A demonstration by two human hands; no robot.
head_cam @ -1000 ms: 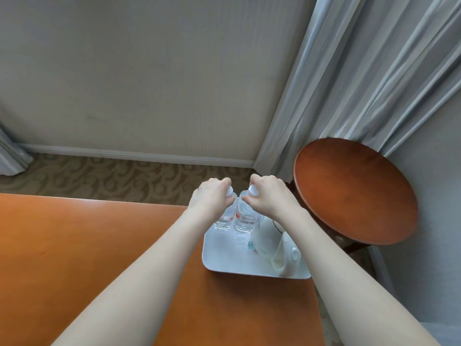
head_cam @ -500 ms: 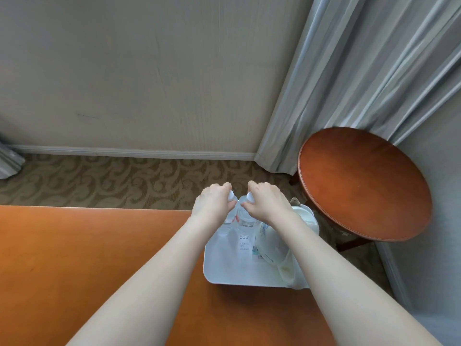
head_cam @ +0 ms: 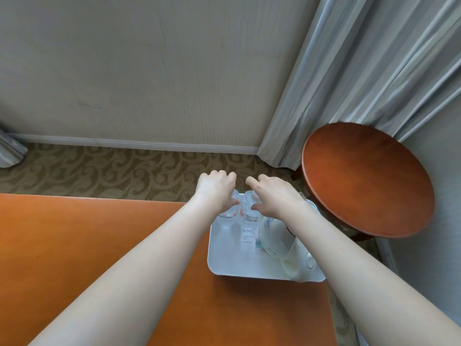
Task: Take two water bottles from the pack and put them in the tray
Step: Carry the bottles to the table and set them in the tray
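Currently: two clear water bottles [head_cam: 245,213], red-striped labels, upright in white tray [head_cam: 224,260] at its 12 o'clock. Left hand [head_cam: 216,189] and right hand [head_cam: 274,194] each loosely curled over a cap; grip cannot be told.

Both arms outstretched; left hand [head_cam: 215,188] half-curled, right hand [head_cam: 273,193] fingers loosely spread.

Two clear bottles [head_cam: 245,216] upright in white tray [head_cam: 232,268].
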